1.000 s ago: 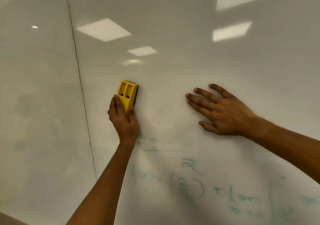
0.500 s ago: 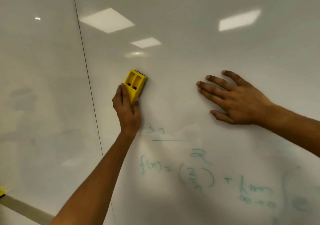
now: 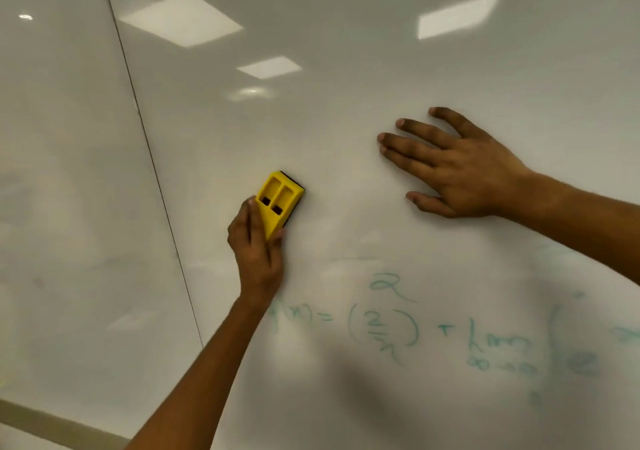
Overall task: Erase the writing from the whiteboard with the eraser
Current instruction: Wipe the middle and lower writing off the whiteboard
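Observation:
A glossy whiteboard [image 3: 346, 68] fills the view. My left hand [image 3: 258, 252] grips the lower end of a yellow eraser [image 3: 278, 200] and presses it flat on the board, tilted to the upper right. Faint green writing [image 3: 384, 325], a maths formula, runs below and to the right of that hand; my wrist covers its first letter. My right hand [image 3: 457, 169] lies flat on the board to the right of the eraser, fingers spread and pointing left, holding nothing.
A thin dark seam [image 3: 152, 169] runs down the board left of the eraser, dividing two panels. The board's lower frame edge [image 3: 52, 422] shows at the bottom left. Ceiling lights reflect in the upper board.
The eraser and my left hand have slid down over the "3n" and its line above the formula, which now look wiped away. My right hand stays flat on the board.

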